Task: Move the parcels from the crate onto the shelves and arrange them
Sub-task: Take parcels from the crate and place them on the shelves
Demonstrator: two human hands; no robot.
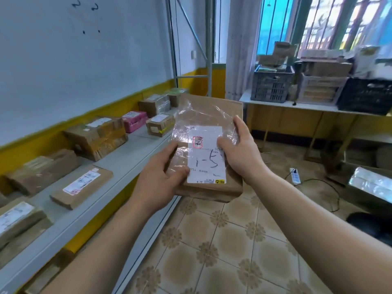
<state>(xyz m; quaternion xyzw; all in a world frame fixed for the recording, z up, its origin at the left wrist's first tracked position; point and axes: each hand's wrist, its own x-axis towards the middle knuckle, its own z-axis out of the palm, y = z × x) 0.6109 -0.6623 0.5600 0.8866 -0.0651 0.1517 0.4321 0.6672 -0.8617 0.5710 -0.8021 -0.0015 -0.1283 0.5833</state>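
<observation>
While the left hand (159,177) and the right hand (241,151) both grip the brown parcel (212,190) by its sides, in the air beside the shelf (131,155), I would keep it level and lay it in a free gap, label (206,160) up. The label shows a handwritten "1-5" and a red stamp.

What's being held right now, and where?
A flat brown cardboard parcel with a white label: left hand grips its near-left edge, right hand its right edge.
</observation>
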